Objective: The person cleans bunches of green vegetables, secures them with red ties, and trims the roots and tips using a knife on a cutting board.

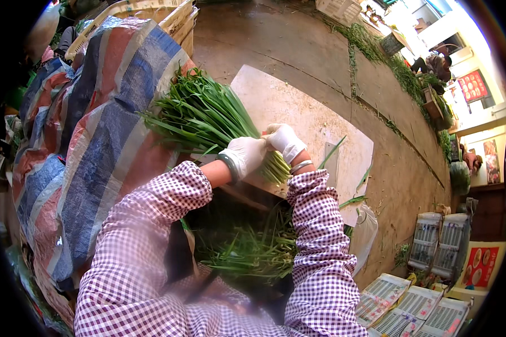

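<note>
A thick bunch of long green leafy stalks, like garlic chives (pixel 206 109), lies across the corner of a pale board (pixel 308 113); its leaf tips point to the upper left and its pale cut ends to the lower right. My left hand (pixel 246 156), in a white glove, closes around the stalks near their lower part. My right hand (pixel 283 141), gloved too, meets it on top of the bunch, fingertips pinched together at a small red strip, perhaps a tie. A flat metal blade (pixel 331 162) and loose leaves rest on the board right of my hands.
A striped woven plastic sheet (pixel 122 97) covers a heap at the left. Trimmed leaves (pixel 253 252) lie below the board. Plastic crates (pixel 181 25) stand at the upper left, more (pixel 421 307) at the lower right. Across the floor, a person (pixel 436 67) is beside piled greens.
</note>
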`<move>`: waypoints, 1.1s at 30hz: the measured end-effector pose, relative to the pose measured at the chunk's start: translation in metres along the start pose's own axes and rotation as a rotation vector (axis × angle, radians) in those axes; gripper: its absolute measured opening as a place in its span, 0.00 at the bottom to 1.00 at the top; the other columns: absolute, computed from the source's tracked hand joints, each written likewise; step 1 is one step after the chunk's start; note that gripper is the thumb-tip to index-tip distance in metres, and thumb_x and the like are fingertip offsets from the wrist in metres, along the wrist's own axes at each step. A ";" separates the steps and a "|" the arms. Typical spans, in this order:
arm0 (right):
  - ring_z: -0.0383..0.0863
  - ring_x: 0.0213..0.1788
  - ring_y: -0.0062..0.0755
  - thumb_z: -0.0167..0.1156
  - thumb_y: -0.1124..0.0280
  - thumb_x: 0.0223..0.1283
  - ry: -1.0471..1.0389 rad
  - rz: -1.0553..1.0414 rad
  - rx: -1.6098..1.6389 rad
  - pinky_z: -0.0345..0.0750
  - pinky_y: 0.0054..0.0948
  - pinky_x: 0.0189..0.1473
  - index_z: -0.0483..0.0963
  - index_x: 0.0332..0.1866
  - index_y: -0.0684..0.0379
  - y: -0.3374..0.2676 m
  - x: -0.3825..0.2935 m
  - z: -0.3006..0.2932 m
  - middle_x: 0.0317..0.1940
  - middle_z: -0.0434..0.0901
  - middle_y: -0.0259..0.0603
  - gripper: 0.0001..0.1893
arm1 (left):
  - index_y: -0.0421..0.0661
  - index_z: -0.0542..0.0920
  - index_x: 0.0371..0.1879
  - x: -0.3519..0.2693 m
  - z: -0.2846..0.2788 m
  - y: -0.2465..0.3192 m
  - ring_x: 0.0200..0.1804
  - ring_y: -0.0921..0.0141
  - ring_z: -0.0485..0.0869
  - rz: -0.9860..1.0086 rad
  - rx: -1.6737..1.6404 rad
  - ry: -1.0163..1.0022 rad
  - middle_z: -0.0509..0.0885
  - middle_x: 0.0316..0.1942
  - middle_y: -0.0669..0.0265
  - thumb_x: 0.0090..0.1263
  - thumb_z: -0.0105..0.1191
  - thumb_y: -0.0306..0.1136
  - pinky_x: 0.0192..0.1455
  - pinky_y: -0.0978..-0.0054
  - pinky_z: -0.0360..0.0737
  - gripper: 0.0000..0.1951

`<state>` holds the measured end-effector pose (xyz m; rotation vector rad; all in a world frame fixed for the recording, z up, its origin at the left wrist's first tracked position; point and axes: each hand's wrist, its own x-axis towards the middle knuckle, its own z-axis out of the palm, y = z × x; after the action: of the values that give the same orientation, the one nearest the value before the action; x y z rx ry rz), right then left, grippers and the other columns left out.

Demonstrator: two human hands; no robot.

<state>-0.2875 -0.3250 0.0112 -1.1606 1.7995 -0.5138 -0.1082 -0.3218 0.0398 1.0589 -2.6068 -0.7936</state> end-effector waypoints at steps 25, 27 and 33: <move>0.81 0.39 0.47 0.62 0.72 0.60 0.727 -0.783 -0.393 0.78 0.44 0.45 0.78 0.39 0.56 -0.001 -0.100 0.043 0.35 0.80 0.44 0.04 | 0.46 0.83 0.36 0.088 0.005 -0.030 0.38 0.50 0.85 0.250 0.093 -0.109 0.85 0.30 0.52 0.63 0.58 0.32 0.41 0.57 0.81 0.06; 0.81 0.37 0.45 0.64 0.72 0.58 0.818 -0.680 -0.300 0.78 0.42 0.41 0.78 0.39 0.54 0.017 -0.118 0.037 0.33 0.80 0.43 0.05 | 0.46 0.84 0.39 0.077 0.011 -0.042 0.37 0.50 0.85 0.263 -0.007 0.093 0.85 0.30 0.52 0.63 0.58 0.31 0.41 0.57 0.81 0.07; 0.80 0.35 0.45 0.66 0.73 0.54 0.718 -0.769 -0.472 0.78 0.40 0.37 0.79 0.38 0.51 0.031 -0.129 0.038 0.31 0.78 0.40 0.07 | 0.50 0.77 0.62 0.033 -0.017 -0.037 0.71 0.57 0.69 0.314 0.196 -0.120 0.74 0.66 0.60 0.57 0.61 0.36 0.71 0.49 0.64 0.29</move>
<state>-0.2515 -0.1931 0.0292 -2.2343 2.0761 -1.0891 -0.1039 -0.3739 0.0330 0.6335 -2.8999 -0.5528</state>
